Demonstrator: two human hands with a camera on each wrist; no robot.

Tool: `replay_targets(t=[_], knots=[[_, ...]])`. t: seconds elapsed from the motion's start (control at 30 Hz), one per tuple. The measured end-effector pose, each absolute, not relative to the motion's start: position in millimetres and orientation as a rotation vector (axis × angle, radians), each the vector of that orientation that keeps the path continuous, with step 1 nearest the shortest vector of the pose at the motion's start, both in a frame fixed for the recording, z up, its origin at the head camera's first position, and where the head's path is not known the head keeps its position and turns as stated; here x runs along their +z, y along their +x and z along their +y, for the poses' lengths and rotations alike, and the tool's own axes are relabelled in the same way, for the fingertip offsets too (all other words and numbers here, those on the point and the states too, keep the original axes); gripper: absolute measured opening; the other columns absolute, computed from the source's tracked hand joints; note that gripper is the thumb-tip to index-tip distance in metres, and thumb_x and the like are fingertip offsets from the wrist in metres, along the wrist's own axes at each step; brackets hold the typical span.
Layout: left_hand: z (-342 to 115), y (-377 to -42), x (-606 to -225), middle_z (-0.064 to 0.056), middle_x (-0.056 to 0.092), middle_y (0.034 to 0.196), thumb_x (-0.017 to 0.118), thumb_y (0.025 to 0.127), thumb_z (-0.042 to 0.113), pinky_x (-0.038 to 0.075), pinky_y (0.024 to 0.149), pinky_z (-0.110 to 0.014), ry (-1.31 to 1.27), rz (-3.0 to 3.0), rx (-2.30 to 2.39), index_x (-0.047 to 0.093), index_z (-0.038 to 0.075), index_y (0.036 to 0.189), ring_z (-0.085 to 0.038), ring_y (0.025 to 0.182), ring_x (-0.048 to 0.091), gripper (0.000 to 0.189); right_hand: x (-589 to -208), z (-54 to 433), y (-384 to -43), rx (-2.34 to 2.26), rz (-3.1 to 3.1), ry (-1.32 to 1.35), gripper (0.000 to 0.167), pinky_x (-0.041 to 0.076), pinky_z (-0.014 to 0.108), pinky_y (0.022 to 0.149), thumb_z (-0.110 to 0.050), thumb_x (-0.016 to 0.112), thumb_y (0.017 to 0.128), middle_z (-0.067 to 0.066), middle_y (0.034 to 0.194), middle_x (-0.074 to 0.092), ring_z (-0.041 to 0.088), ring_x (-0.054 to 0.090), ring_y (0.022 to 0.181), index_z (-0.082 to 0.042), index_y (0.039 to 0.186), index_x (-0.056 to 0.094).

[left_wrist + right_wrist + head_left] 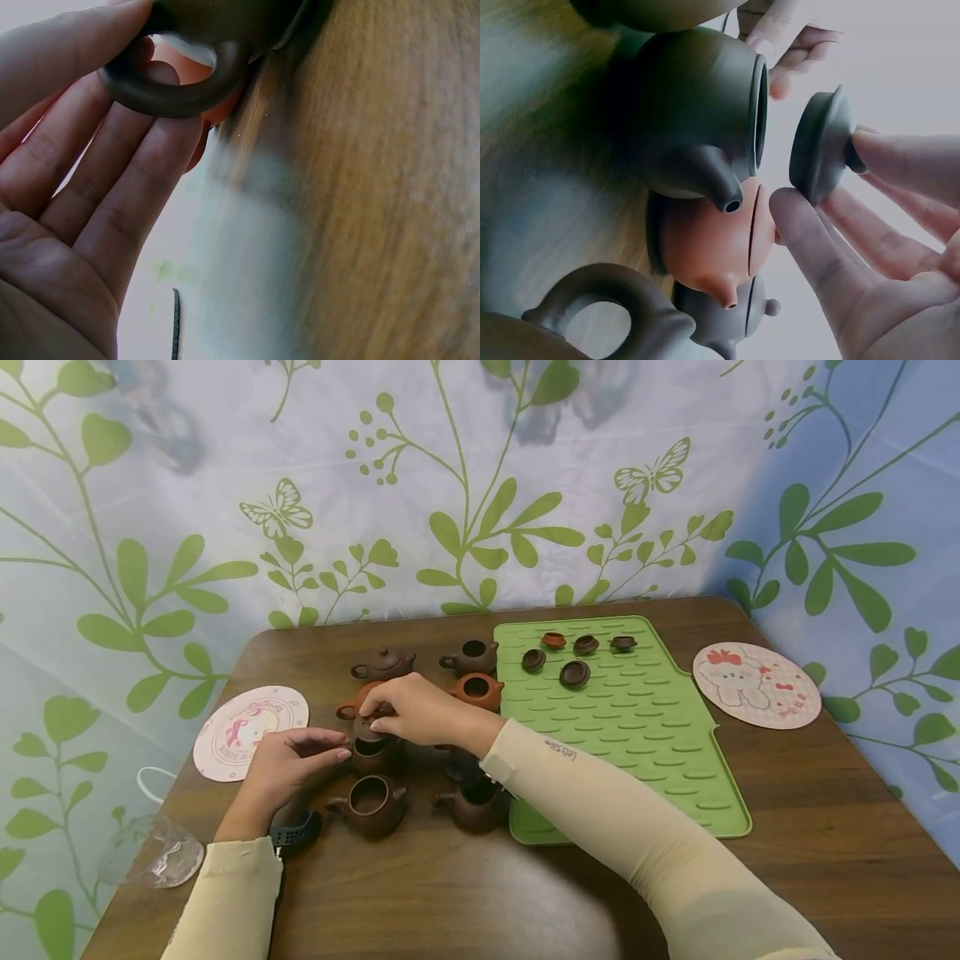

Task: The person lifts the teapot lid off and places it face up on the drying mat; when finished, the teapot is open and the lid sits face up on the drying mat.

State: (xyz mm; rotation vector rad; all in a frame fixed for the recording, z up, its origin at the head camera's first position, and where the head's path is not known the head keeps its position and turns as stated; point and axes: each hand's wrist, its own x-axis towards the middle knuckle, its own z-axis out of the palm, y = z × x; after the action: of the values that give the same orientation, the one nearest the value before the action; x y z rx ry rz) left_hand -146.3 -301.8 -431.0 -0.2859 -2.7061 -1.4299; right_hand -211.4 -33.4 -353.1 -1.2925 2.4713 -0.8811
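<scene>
My right hand [427, 714] pinches a dark brown teapot lid [821, 146] by its knob. The lid is held just off the open mouth of a round brown teapot [697, 105], with a gap between them. At that pot's left side, my left hand [281, 772] holds its loop handle [172, 101] between thumb and fingers. Behind it stand an orange teapot [712, 232] and a dark teapot [384, 662], both with lids on. A lidless brown teapot [369, 806] is in front.
A second column of lidless teapots includes an orange one [477, 690] and dark ones, partly hidden by my right arm. Several small lids lie on a green mat [630, 760]. Round patterned coasters [217, 747] flank the table. A clear glass [176, 856] is at the left edge.
</scene>
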Motion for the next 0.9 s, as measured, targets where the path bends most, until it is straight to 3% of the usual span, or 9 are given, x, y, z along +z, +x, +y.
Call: replay_targets(t=[0.27, 0.43, 0.5, 0.67, 0.8, 0.9], knots=[[-301, -147, -430, 0.001, 0.079, 0.101, 0.091, 0.087, 0.020, 0.057, 0.077, -0.021, -0.294, -2.711, -1.412, 0.084, 0.009, 0.106, -0.013, 0.091, 0.075, 0.023, -357, -27, -214, -1.035, 2.303, -1.314, 0.055, 0.052, 0.024, 0.092, -0.003, 0.068, 0.103, 0.004, 0.144, 0.060, 0.013, 0.064, 0.114, -0.017, 0.155, 0.055], [-302, -147, -431, 0.000, 0.079, 0.101, 0.091, 0.087, 0.021, 0.056, 0.078, -0.020, -0.296, -2.713, -1.399, 0.084, 0.009, 0.106, -0.012, 0.092, 0.075, 0.023, -360, -22, -215, -1.155, 2.122, -1.361, 0.052, 0.055, 0.025, 0.088, 0.002, 0.059, 0.107, 0.005, 0.148, 0.053, 0.013, 0.063, 0.104, -0.016, 0.156, 0.055], [-302, -146, -431, 0.000, 0.079, 0.101, 0.091, 0.087, 0.021, 0.057, 0.078, -0.020, -0.296, -2.711, -1.407, 0.084, 0.009, 0.106, -0.012, 0.092, 0.075, 0.023, -361, -21, -216, -1.242, 2.003, -1.332, 0.049, 0.056, 0.027, 0.091, 0.004, 0.055, 0.108, 0.008, 0.151, 0.052, 0.013, 0.064, 0.109, -0.012, 0.155, 0.055], [-301, -146, -430, 0.001, 0.079, 0.100, 0.091, 0.087, 0.021, 0.057, 0.077, -0.021, -0.294, -2.704, -1.423, 0.084, 0.009, 0.105, -0.013, 0.091, 0.075, 0.023, -362, -13, -219, -1.351, 1.863, -1.191, 0.049, 0.051, 0.035, 0.102, -0.014, 0.059, 0.110, 0.003, 0.160, 0.045, 0.021, 0.063, 0.125, -0.012, 0.159, 0.050], [-301, -145, -430, 0.000, 0.079, 0.100, 0.091, 0.087, 0.021, 0.057, 0.077, -0.021, -0.288, -2.702, -1.424, 0.084, 0.009, 0.105, -0.013, 0.090, 0.075, 0.023, -360, -4, -219, -1.320, 1.993, -1.138, 0.056, 0.047, 0.038, 0.106, -0.033, 0.070, 0.105, -0.008, 0.156, 0.049, 0.018, 0.056, 0.133, -0.020, 0.157, 0.053], [-301, -146, -430, 0.000, 0.079, 0.100, 0.091, 0.087, 0.021, 0.057, 0.077, -0.021, -0.279, -2.705, -1.425, 0.084, 0.009, 0.105, -0.013, 0.091, 0.075, 0.024, -361, 2, -221, -1.348, 2.046, -1.106, 0.057, 0.048, 0.036, 0.106, -0.035, 0.074, 0.102, -0.006, 0.152, 0.054, 0.016, 0.054, 0.134, -0.019, 0.154, 0.057]])
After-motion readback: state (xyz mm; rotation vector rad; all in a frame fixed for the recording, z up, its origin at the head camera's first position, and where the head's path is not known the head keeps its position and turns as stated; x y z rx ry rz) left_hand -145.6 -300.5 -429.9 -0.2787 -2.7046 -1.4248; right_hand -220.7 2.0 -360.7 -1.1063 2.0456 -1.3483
